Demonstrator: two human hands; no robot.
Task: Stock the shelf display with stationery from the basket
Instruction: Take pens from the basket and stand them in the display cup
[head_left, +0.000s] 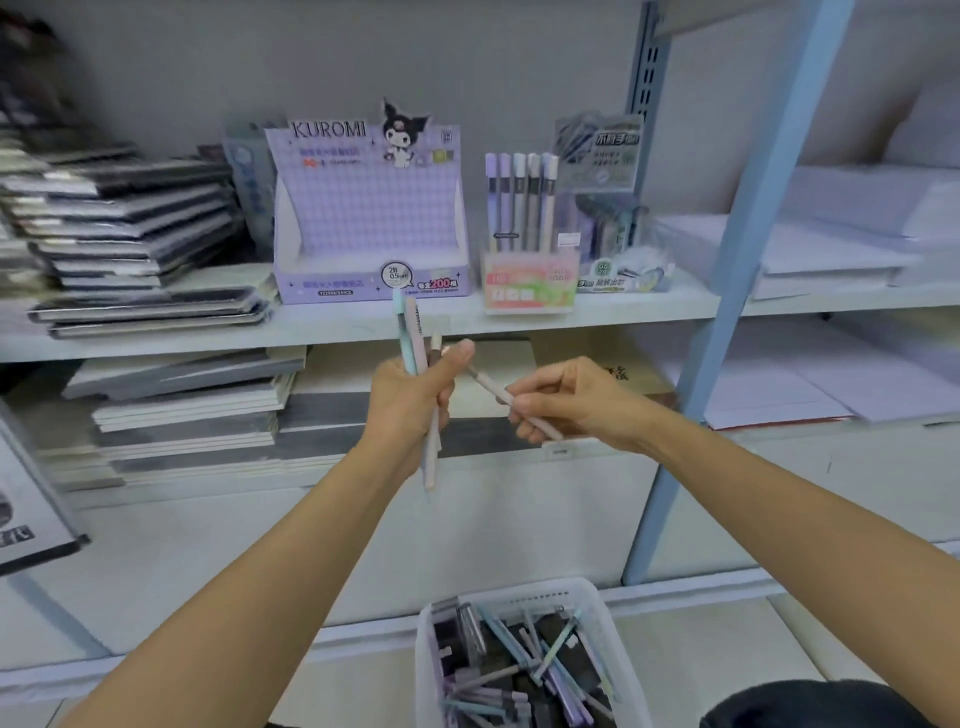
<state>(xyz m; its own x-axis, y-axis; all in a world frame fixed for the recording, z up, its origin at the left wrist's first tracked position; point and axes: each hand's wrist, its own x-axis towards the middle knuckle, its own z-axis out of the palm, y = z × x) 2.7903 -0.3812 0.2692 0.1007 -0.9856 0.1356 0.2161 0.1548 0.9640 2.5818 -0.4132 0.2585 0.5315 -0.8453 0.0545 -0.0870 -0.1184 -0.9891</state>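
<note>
You have open room along the front edge of the shelf (322, 319), before the open-topped purple box (371, 223). The notebook stack (130, 234) crowds the shelf's left end, the pen stand (530, 280) sits just right of the box, and the blue post (748, 270) bars the right end.

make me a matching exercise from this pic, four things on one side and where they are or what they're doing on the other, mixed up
Column one
1. left hand
2. right hand
3. basket
4. Kuromi box

Column two
A. on the shelf, left of the pink pen stand
B. grips a bunch of pens
C. pinches one beige pen
D. low in front, full of loose pens

Pairs: 1-B, 2-C, 3-D, 4-A
</note>
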